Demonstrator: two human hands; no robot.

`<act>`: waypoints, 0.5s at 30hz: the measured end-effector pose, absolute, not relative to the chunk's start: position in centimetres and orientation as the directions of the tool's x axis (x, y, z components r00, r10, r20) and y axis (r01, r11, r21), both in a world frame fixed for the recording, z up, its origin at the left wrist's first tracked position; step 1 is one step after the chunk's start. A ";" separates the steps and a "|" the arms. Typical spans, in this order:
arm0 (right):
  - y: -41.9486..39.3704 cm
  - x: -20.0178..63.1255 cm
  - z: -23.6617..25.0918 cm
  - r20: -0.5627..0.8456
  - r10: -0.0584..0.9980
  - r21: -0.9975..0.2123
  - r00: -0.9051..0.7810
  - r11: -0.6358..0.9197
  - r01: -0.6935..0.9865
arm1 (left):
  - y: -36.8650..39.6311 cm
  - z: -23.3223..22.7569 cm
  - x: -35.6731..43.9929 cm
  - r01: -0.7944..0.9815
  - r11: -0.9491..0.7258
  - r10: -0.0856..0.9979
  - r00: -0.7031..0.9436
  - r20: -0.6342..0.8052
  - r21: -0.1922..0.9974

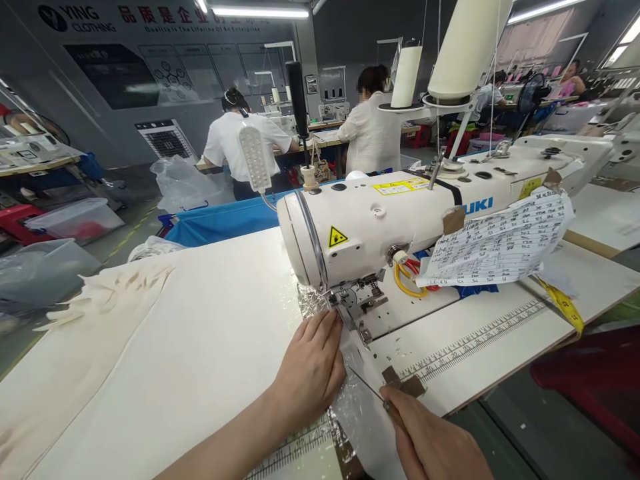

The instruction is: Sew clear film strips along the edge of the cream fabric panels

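At the needle area of a white sewing machine (370, 227), my left hand (313, 360) is closed, its fingers together on the near end of the presser foot. Its fingertips press on a piece of white fabric (367, 407), which runs from the foot toward me. My right hand (433, 433) is wrapped round a thin pointed metal tool (367, 383). The tool's tip points at the fabric just right of my left hand. Whether it is an awl or tweezers cannot be made out. My left fingers hide part of the fabric's edge.
Cream fabric pieces (90, 327) lie on the table's left side. A handwritten paper (500, 240) hangs off the machine, near a yellow tape measure (563, 303). A printed ruler (480, 340) crosses the table. Two people in white sit at machines beyond a blue cloth bin (215, 223).
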State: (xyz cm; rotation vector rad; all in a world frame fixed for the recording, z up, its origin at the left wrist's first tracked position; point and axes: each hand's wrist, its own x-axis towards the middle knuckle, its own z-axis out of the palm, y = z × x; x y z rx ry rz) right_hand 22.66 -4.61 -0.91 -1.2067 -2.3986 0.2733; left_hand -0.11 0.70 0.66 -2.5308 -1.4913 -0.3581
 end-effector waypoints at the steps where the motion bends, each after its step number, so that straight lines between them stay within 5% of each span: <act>1: -4.5 22.5 -0.8 0.288 0.802 -0.361 -0.523 0.597 0.716 | 0.6 0.6 -0.1 0.877 -0.479 0.832 0.465 0.302 -0.031; 15: -3.5 21.6 -0.3 0.263 0.805 -0.380 -0.532 0.593 0.710 | -0.4 0.9 0.4 0.862 -0.507 0.822 0.476 0.313 0.020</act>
